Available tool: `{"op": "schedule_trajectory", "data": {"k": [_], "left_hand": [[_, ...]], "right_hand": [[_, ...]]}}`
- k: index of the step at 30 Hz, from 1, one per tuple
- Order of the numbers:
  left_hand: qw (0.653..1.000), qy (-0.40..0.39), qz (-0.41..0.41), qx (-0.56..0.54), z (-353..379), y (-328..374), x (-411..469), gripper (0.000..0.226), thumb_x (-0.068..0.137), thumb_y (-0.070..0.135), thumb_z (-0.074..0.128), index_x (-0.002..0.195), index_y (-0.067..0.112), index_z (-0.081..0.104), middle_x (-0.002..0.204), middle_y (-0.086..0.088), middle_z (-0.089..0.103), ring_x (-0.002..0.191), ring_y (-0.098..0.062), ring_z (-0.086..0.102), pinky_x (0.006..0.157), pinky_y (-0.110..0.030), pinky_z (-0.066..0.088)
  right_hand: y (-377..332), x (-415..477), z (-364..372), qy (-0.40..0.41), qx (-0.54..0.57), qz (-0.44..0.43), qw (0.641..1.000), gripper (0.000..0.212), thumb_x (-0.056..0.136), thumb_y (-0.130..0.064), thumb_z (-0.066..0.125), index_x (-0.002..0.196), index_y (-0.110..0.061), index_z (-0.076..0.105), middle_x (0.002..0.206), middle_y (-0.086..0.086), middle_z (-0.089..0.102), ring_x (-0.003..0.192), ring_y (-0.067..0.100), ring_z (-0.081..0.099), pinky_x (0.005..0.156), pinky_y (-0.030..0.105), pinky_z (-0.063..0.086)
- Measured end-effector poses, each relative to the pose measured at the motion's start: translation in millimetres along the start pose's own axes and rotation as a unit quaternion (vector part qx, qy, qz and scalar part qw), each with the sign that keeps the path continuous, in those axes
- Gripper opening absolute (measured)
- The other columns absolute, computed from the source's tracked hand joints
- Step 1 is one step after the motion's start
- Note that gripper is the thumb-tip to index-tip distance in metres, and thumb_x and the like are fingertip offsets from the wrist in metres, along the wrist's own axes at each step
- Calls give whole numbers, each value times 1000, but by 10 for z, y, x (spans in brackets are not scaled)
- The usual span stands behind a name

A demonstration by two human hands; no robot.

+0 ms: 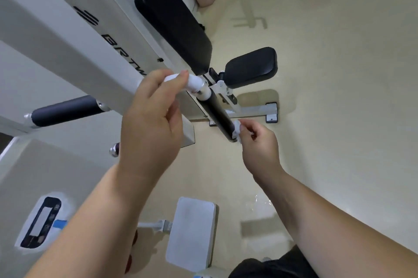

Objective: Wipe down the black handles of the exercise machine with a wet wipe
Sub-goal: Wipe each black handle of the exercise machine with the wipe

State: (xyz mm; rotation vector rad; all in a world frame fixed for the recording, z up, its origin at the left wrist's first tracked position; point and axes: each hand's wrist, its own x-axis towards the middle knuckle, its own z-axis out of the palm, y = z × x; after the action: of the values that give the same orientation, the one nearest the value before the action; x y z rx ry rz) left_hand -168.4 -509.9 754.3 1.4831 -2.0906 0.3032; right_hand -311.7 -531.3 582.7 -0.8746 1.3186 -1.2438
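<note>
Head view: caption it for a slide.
Right hand pinches a wet wipe against the black handle; left hand grips the white bar.

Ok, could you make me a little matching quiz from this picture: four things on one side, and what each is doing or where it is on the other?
Things:
1 left hand
2 right hand
3 wet wipe
4 far black handle

States:
a at the tip of the near black handle
b untouched, off to the left
c grips the white bar
d pinches the wet wipe

Pairs: 1-c, 2-d, 3-a, 4-b
</note>
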Motion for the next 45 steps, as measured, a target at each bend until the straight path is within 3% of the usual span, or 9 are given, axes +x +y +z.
{"op": "schedule_trajectory", "data": {"k": [4,12,16,19,24,30,35,38,45], "left_hand": [[999,-22,31,-12,-34,-123,-47,58,87,-10,47,140,13,57,141,-9,54,121,-19,53,82,-11,39],[996,-32,63,-52,3,-244,-52,71,77,-7,39,144,12,52,143,-13,50,124,-18,46,82,-18,41],[995,-41,66,-60,0,-277,-41,72,77,-6,38,145,13,51,140,-13,49,124,-25,51,82,-21,40],[994,-42,70,-67,-14,-307,-27,71,76,-6,39,144,13,52,139,-14,49,124,-24,49,87,-14,34],[995,-46,59,-72,-7,-294,-42,70,78,1,36,144,14,52,139,-14,49,123,-24,49,87,-20,39],[994,-40,72,-77,9,-306,-35,69,79,10,29,144,12,53,137,-18,49,120,-24,49,89,-17,38],[993,-38,73,-82,16,-313,-3,68,78,5,33,143,12,54,136,-18,50,118,-20,47,87,-16,37],[992,-40,82,-88,4,-324,7,68,78,8,31,142,10,55,135,-19,51,118,-20,46,88,-13,34],[990,-44,90,-96,-6,-340,-10,68,77,1,32,142,8,54,136,-19,50,120,-19,44,88,-11,32]], "right_hand": [[74,-77,93,38,-21,3,999,16,99,-25,57,94,-24,72,63,-18,54,57,5,46,57,22,34],[-61,-287,235,89,-27,-26,995,45,100,-25,55,56,-34,59,75,-8,55,64,4,47,62,26,36],[-223,-335,332,104,-39,-76,991,27,99,-28,58,75,-27,71,88,-2,66,86,19,62,76,33,47],[-518,-309,393,116,-32,-130,984,28,98,-20,58,74,-29,70,82,-11,68,87,18,64,80,36,51],[-788,-258,408,116,-43,-253,959,21,96,-16,57,102,-20,77,88,1,70,87,21,64,78,33,50],[-17,-308,307,111,-100,-96,984,23,102,-21,56,90,-20,75,81,-6,65,86,18,59,75,36,47],[-569,-403,424,117,-124,-232,958,26,104,-14,50,106,-19,75,79,3,58,86,19,54,70,27,41],[-710,-351,435,128,-107,-290,942,29,100,-8,54,112,-21,76,73,-9,50,76,16,52,64,19,37],[138,-230,260,109,-211,-154,959,22,101,-17,56,102,-19,78,73,-5,52,73,9,50,63,12,33]]}}
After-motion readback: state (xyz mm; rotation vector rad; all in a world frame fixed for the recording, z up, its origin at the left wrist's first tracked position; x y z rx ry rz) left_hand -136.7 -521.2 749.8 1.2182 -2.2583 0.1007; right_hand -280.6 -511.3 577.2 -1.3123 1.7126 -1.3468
